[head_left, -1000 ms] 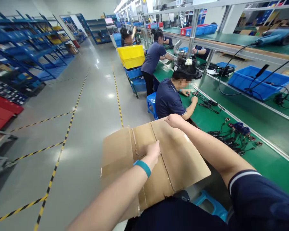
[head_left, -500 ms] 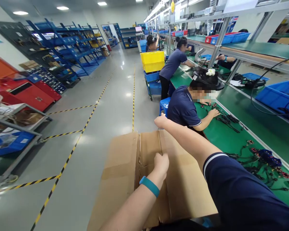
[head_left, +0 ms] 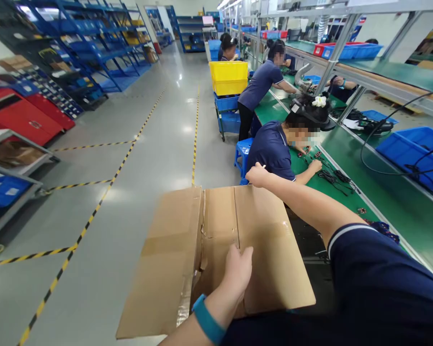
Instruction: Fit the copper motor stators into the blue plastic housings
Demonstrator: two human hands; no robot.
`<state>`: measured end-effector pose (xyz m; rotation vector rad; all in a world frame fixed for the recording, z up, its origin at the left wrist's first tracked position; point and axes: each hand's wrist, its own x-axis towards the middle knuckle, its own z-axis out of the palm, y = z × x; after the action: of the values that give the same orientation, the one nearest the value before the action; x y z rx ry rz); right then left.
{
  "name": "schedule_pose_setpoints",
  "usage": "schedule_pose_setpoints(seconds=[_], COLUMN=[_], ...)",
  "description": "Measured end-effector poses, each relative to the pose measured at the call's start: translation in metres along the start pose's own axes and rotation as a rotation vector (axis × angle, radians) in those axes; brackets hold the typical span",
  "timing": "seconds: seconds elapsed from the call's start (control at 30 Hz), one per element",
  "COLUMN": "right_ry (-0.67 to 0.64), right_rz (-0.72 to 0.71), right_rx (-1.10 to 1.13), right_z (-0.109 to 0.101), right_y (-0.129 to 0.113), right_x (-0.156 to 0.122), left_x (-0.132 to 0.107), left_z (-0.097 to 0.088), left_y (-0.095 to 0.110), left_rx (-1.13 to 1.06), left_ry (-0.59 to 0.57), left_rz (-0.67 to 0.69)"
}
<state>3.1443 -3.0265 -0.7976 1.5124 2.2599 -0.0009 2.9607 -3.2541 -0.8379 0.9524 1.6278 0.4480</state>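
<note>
A brown cardboard box (head_left: pixel 270 240) lies below me with its flaps spread, the left flap (head_left: pixel 166 240) tilted outward. Over its middle crease is my left hand (head_left: pixel 239 266), a teal band on the wrist. Its fingers are curled down, and what they hold, if anything, is hidden. My right hand (head_left: pixel 258 175) is stretched out at the box's far edge, its fingers closed. A small white tip shows at the fingers; its kind cannot be made out.
A co-worker in dark blue (head_left: pixel 270 149) sits close at the right, at a green workbench (head_left: pixel 392 197) with cables on it. A blue stool (head_left: pixel 242 156), yellow bin (head_left: pixel 229 79) and blue bin (head_left: pixel 414 151) stand around. Striped tape (head_left: pixel 104 190) marks the floor.
The view has tilted down and shifted. My right hand has moved rightward along the far edge. My left hand has come nearer to me, and the right flap now shows its full outer edge.
</note>
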Motion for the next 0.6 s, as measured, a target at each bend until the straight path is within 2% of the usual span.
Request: schedule_pose_setpoints(seconds=[0.1, 0.27, 0.37, 0.47, 0.6], right_ry=[0.057, -0.070, -0.164, -0.238, -0.257], right_rz=[-0.016, -0.410, -0.565, -0.594, -0.588], right_rx=[0.027, -0.017, -0.104, -0.185, -0.258], right_z=[-0.005, -0.021, -0.027, -0.026, -0.017], right_y=[-0.017, -0.104, -0.147, -0.166, -0.174], right_x=[-0.024, -0.062, -0.073, -0.075, -0.071], left_x=[-0.022, -0.026, -0.023, -0.023, -0.024], left_z=[-0.003, -0.002, 0.000, 0.002, 0.003], left_y=[-0.012, -0.009, -0.009, -0.017, -0.031], left_rx=[-0.086, -0.128, -0.148, -0.225, -0.252], left_ry=[-0.032, 0.018, 0.018, -0.011, -0.046], left_rz=[-0.108, -0.081, -0.063, -0.035, -0.017])
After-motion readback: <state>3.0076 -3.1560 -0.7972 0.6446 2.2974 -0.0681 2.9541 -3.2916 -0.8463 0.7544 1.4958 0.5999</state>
